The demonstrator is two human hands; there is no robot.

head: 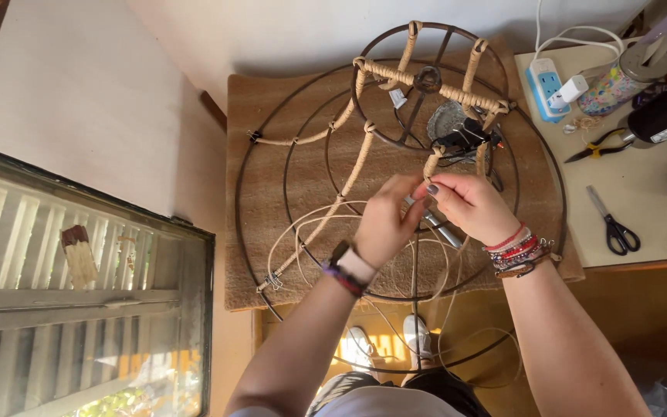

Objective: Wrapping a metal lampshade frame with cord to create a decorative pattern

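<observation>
The spot where both hands meet is hard to read: the left hand (384, 224) and right hand (468, 207) crowd together over one spoke of the wire frame (287, 162), and their fingers (426, 188) are pinched closed on a strand of pale cord (295, 232) right at that spoke. How the cord wraps under the fingertips cannot be made out. Loose loops of it hang below the frame's middle, partly behind the forearms. A silvery tool (438, 224) peeks out beneath the right hand, mostly covered. The frame lies on a brown mat (245, 255), its near rim hanging past the mat's edge above two white shoes. Right of the frame, on the desk (658, 224), scissors (615, 224) and pliers (596, 147) lie flat. A jar (619, 81), cut by the picture's edge, holds multicoloured bits too small to tell.
</observation>
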